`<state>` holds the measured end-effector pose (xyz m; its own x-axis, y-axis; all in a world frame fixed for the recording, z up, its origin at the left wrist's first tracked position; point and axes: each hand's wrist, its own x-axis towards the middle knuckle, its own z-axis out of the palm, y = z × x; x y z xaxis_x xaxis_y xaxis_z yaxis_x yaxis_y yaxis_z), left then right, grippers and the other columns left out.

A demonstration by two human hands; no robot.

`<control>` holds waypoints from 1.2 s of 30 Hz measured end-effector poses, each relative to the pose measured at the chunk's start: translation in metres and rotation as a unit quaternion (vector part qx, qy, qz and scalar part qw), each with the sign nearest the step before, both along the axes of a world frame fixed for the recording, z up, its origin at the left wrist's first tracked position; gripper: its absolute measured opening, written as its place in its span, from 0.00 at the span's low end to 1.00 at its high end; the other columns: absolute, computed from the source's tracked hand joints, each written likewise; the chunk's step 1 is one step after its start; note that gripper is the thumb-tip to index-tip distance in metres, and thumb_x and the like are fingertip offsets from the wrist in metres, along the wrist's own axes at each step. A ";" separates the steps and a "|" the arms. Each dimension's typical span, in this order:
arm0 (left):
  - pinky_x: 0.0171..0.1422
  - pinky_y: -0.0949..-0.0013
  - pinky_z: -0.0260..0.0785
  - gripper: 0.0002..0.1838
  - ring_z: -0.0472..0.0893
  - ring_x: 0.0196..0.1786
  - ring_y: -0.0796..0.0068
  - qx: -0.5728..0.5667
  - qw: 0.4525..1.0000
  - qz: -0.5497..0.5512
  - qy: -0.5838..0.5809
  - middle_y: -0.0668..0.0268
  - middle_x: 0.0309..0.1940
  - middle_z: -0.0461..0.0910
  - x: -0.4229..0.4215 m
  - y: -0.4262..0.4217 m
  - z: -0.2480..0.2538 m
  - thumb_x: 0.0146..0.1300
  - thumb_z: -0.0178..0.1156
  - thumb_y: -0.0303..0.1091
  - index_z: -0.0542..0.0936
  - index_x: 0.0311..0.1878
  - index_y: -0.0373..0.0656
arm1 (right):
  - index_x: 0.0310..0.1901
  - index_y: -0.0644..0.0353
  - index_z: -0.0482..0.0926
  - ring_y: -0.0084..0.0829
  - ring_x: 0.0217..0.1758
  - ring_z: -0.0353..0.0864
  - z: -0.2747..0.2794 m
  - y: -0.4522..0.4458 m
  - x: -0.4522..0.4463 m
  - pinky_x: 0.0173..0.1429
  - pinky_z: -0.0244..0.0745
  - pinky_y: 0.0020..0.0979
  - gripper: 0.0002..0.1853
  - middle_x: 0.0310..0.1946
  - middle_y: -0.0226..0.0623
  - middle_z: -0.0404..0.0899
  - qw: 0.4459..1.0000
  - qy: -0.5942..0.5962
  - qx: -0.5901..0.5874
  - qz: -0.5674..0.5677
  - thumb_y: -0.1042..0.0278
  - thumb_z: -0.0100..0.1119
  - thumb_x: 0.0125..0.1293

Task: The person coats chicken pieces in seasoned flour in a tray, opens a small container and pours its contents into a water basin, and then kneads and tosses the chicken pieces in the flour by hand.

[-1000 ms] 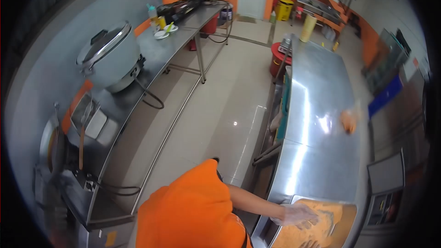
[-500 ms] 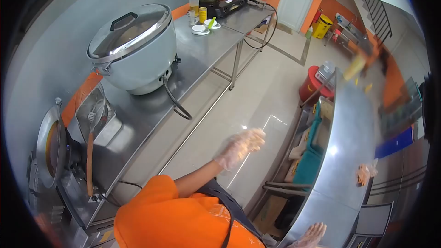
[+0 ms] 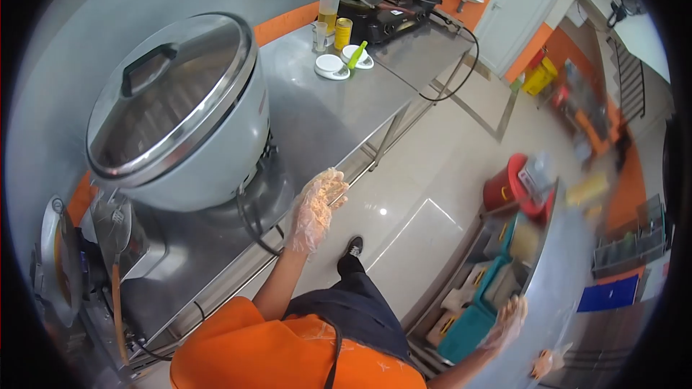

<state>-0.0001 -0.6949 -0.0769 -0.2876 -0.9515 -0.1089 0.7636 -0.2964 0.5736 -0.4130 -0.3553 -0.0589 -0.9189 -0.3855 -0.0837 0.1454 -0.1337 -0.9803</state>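
My left hand [image 3: 316, 209], in a clear plastic glove smeared with orange-brown crumbs, hovers over the front edge of the left steel counter. Its fingers bend loosely and hold nothing that I can see. Close by stands the large rice cooker [image 3: 209, 119] with a shiny lid and black handle, its hose [image 3: 252, 225] hanging below. My right hand [image 3: 507, 324], gloved and crumb-covered too, is at the near edge of the right steel table [image 3: 551, 274], fingers loosely apart and seemingly holding nothing. A crumpled, stained plastic glove [image 3: 549, 362] lies on that table beyond it.
Two white scales [image 3: 331, 66], a squeeze bottle [image 3: 329, 11], a yellow can [image 3: 343, 33] and a black stove [image 3: 382, 18] stand along the left counter. A long-handled strainer [image 3: 117, 274] is at left. Teal bins [image 3: 465, 335] sit under the right table; a red bucket [image 3: 504, 186] stands beyond.
The view has moved closer to the rice cooker. My left hand has shifted left to the counter edge, and my right hand has risen in view. A foot now shows on the floor.
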 end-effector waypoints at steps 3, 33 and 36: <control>0.66 0.57 0.63 0.27 0.71 0.63 0.58 0.006 0.999 0.032 0.019 0.57 0.64 0.69 -0.019 -0.071 0.004 0.70 0.49 0.45 0.65 0.67 0.40 | 0.58 0.60 0.73 0.20 0.41 0.74 0.036 -0.192 -0.032 0.45 0.71 0.21 0.20 0.41 0.30 0.76 0.993 0.060 0.088 0.053 0.66 0.58 0.66; 0.64 0.54 0.63 0.41 0.71 0.60 0.49 -0.081 0.667 0.421 -0.609 0.49 0.57 0.71 -0.146 -0.690 -0.059 0.48 0.69 0.41 0.63 0.65 0.38 | 0.60 0.62 0.70 0.44 0.59 0.70 0.063 -1.144 0.197 0.64 0.65 0.36 0.35 0.53 0.45 0.71 0.215 0.684 0.068 0.694 0.67 0.71 0.48; 0.58 0.55 0.68 0.35 0.75 0.53 0.51 -0.076 0.641 0.471 -0.601 0.52 0.49 0.75 -0.148 -0.704 -0.062 0.48 0.72 0.40 0.69 0.59 0.40 | 0.60 0.60 0.70 0.45 0.60 0.68 0.062 -1.153 0.194 0.65 0.64 0.36 0.35 0.55 0.45 0.70 0.213 0.632 0.076 0.741 0.68 0.71 0.46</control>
